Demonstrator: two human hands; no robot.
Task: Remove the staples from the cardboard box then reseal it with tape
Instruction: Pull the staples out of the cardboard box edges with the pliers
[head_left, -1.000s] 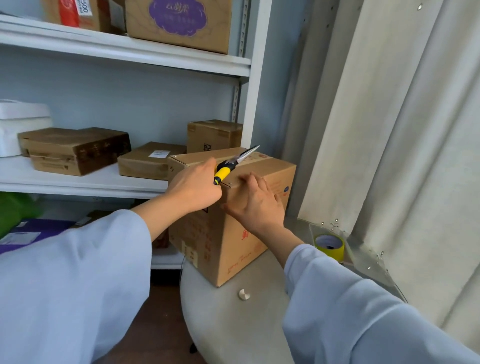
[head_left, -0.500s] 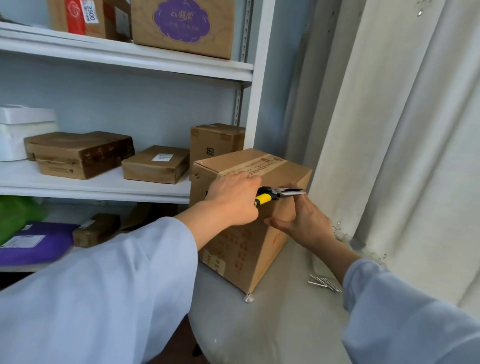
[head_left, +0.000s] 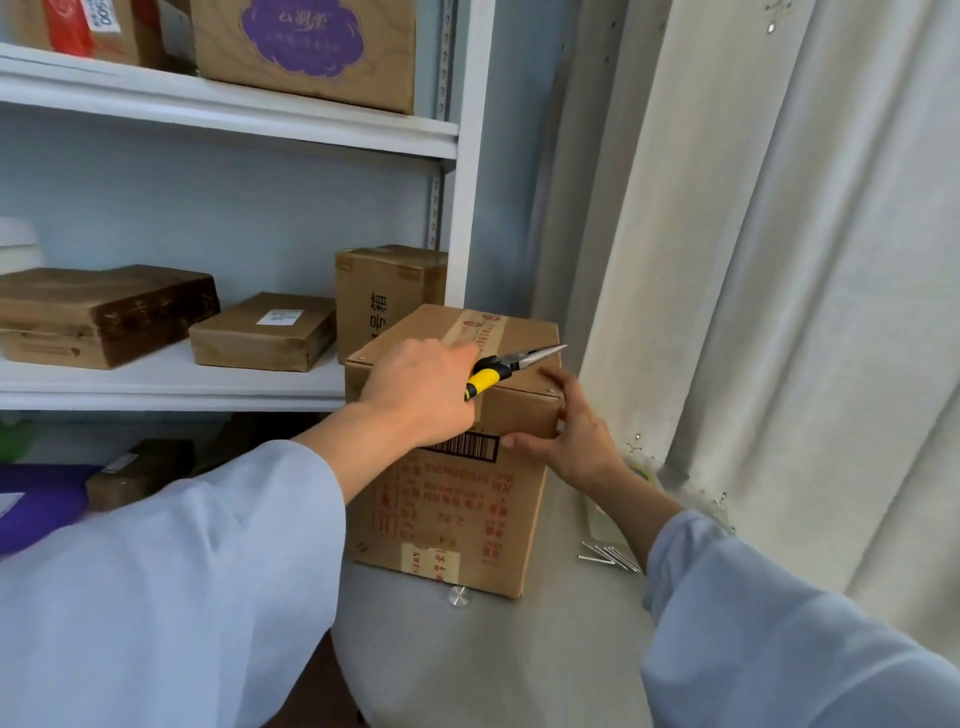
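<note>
Several brown cardboard parcels (head_left: 262, 331) sit on the white shelf (head_left: 171, 387) at the left. Next, the left hand (head_left: 423, 392) curls round the yellow-and-black handles of needle-nose pliers (head_left: 511, 365), whose tips point right above the top of the taped brown cardboard box (head_left: 452, 499) standing on the round grey table (head_left: 498, 665). The right hand (head_left: 574, 441) clasps the box's upper right corner. Loose metal staples (head_left: 608, 556) lie beside the box.
</note>
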